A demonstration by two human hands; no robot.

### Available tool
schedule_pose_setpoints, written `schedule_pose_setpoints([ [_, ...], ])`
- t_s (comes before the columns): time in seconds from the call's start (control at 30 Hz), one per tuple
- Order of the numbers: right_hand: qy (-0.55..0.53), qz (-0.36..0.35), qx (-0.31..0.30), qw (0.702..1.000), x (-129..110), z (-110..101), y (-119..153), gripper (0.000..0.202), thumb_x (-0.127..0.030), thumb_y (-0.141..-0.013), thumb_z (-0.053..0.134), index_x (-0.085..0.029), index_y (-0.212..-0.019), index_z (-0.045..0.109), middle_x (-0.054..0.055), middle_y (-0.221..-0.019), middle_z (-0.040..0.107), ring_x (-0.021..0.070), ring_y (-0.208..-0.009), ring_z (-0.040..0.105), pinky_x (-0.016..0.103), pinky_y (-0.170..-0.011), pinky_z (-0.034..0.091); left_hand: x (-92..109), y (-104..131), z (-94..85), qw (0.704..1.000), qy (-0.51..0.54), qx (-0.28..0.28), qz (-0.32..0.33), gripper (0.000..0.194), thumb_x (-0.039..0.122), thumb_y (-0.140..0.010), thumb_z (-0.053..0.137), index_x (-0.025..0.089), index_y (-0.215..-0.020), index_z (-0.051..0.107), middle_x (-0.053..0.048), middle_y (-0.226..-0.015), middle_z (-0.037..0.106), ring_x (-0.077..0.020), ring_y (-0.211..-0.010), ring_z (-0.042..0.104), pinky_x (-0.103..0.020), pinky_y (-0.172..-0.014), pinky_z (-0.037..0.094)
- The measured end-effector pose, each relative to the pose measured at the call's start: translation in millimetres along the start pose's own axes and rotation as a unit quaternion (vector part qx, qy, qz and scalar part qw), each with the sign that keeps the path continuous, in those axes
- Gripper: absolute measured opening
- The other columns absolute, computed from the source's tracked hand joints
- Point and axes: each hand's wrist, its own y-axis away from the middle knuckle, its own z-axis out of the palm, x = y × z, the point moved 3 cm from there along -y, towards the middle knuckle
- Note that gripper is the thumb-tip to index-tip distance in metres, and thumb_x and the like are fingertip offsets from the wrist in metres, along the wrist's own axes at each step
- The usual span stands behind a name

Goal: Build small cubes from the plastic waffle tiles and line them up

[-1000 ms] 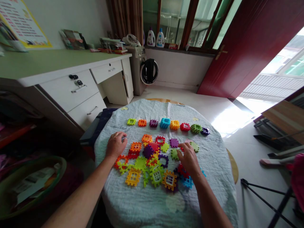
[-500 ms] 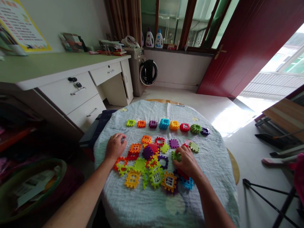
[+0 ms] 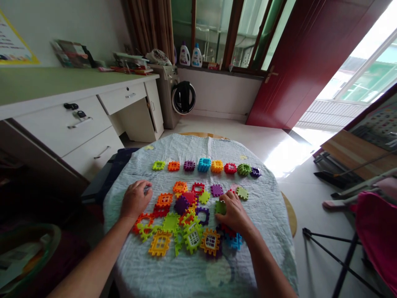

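Note:
My left hand (image 3: 135, 199) rests on the cloth left of the loose pieces, its fingers curled; a small greyish bit shows at the fingertips, too small to name. My right hand (image 3: 235, 211) has its fingers on a green piece (image 3: 220, 207) at the right of the pile. Nearby are a purple square (image 3: 216, 190) and a pale green piece (image 3: 242, 193). The jumbled pile includes a yellow window piece (image 3: 160, 243), a light green square (image 3: 170, 222) and a dark purple piece (image 3: 181, 205). Behind it runs a row of coloured stacks, among them a blue one (image 3: 204, 164).
The round table has a pale blue cloth (image 3: 248, 265). A desk (image 3: 68, 85) stands at the left, with a washing machine (image 3: 170, 95) beyond it. A black stand (image 3: 328, 248) and a pink item (image 3: 378, 227) are at the right.
The whole view has shifted, so the table and desk sit further left in the picture. Both hands keep about the same places beside the pieces.

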Motion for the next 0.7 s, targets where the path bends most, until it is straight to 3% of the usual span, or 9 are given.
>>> schedule_pose_setpoints([
  [0.2, -0.028, 0.046, 0.158, 0.986, 61.4, -44.3, -3.5, 0.038, -0.04, -0.073, 0.069, -0.019, -0.104, 0.063, 0.008, -0.099, 0.06, 0.0228, -0.091, 0.057, 0.039, -0.087, 0.046, -0.7, -1.0, 0.5, 1.0, -0.006, -0.007, 0.003, 0.02, 0.029, -0.081, 0.046, 0.018, -0.087, 0.061, -0.01, -0.097, 0.068, -0.0278, -0.097, 0.063, -0.041, -0.092, 0.047],
  [0.3, 0.017, 0.065, 0.192, 0.979, 89.6, -59.9, -8.9, 0.043, -0.043, -0.071, 0.069, -0.019, -0.107, 0.065, 0.009, -0.1, 0.062, 0.0249, -0.093, 0.057, 0.042, -0.089, 0.045, -1.7, -1.5, 0.8, 1.0, -0.007, -0.009, 0.001, 0.021, 0.03, -0.081, 0.045, 0.019, -0.087, 0.062, -0.01, -0.097, 0.068, -0.028, -0.096, 0.063, -0.041, -0.091, 0.047],
  [0.4, 0.057, 0.069, 0.165, 0.982, 101.3, -59.1, -16.5, 0.043, -0.04, -0.071, 0.069, -0.019, -0.109, 0.066, 0.009, -0.102, 0.063, 0.0258, -0.095, 0.057, 0.043, -0.091, 0.044, -2.1, -1.8, 0.4, 1.0, -0.005, -0.009, 0.002, 0.022, 0.031, -0.08, 0.045, 0.019, -0.086, 0.062, -0.01, -0.096, 0.069, -0.0284, -0.097, 0.063, -0.042, -0.092, 0.047],
  [0.7, 0.078, 0.097, 0.036, 0.992, 109.6, -30.5, -30.0, 0.05, -0.039, -0.071, 0.072, -0.017, -0.116, 0.066, 0.012, -0.109, 0.061, 0.028, -0.104, 0.054, 0.037, -0.089, 0.043, 0.4, -3.0, -1.8, 1.0, 0.0, -0.014, -0.005, 0.022, 0.032, -0.08, 0.044, 0.019, -0.085, 0.062, -0.011, -0.095, 0.069, -0.0292, -0.097, 0.064, -0.043, -0.093, 0.047],
])
